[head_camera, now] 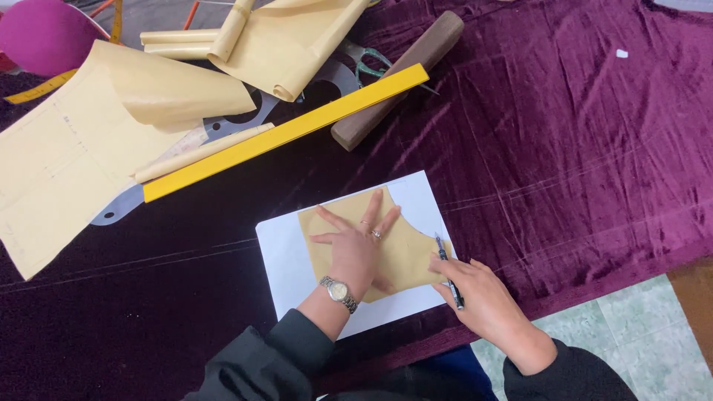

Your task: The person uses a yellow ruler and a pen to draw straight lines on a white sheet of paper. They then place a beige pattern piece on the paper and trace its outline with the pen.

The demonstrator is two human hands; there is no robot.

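Tan pattern piece (pixel 405 252) lies on white paper (pixel 286 260) at lower centre, pinned by the left hand (pixel 355 249) with fingers spread wide. Right hand (pixel 486 301) pinches a pen (pixel 448 271), tip seemingly at the piece's right edge.

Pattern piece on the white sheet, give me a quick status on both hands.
Left hand flat, fingers spread, pinning tan pattern piece on white sheet. Right hand grips pen, tip at piece's right edge. Yellow ruler lies apart, nothing in the way.

Bare velvet cloth (pixel 579 148) lies right; yellow ruler (pixel 286 132) bars the upper left.
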